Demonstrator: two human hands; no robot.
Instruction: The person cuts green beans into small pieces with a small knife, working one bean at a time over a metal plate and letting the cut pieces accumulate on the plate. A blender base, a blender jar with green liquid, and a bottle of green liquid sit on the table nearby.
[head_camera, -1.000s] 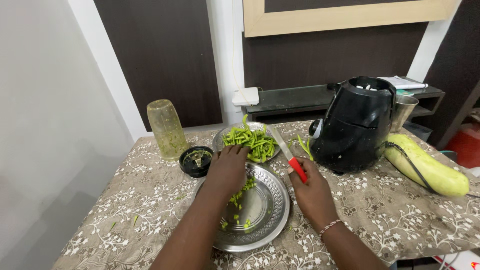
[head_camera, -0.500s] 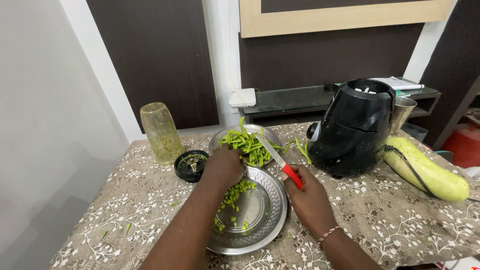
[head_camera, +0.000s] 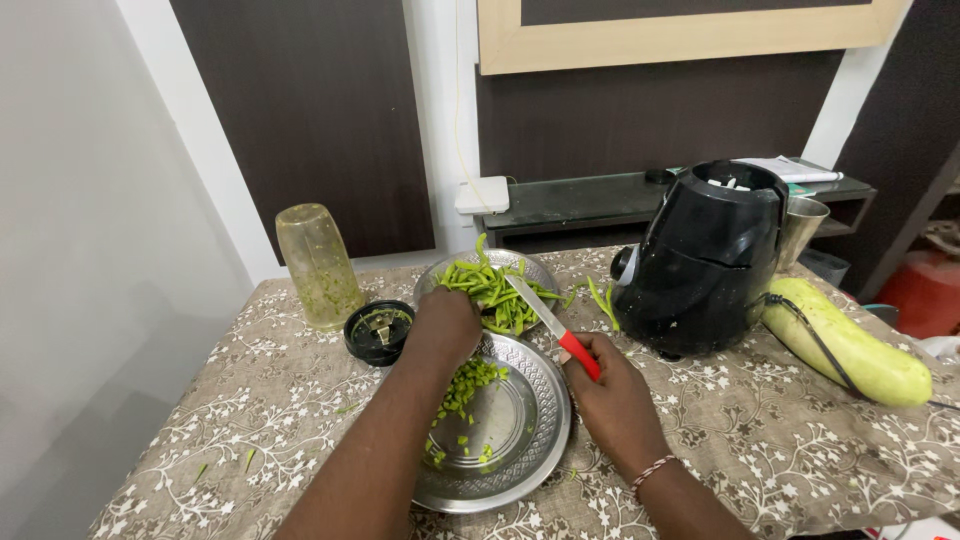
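Observation:
My right hand (head_camera: 615, 395) grips a red-handled knife (head_camera: 553, 325), its blade pointing up-left over the far steel plate (head_camera: 535, 268) heaped with whole green beans (head_camera: 490, 285). My left hand (head_camera: 445, 325) reaches toward that pile, its fingers at the beans' near edge; whether they hold any beans is hidden. Beneath my forearm lies a nearer steel plate (head_camera: 530, 445) with chopped green bean pieces (head_camera: 465, 385).
A black mixer base (head_camera: 710, 260) stands to the right, with a pale green bottle gourd (head_camera: 850, 340) and a steel cup (head_camera: 800, 230) beside it. An upturned blender jar (head_camera: 318, 265) and black lid (head_camera: 378, 332) sit at the left. A floral cloth (head_camera: 780, 440) covers the table.
My left hand has moved from the near plate up to the bean pile. My right hand has kept the knife and lifted slightly.

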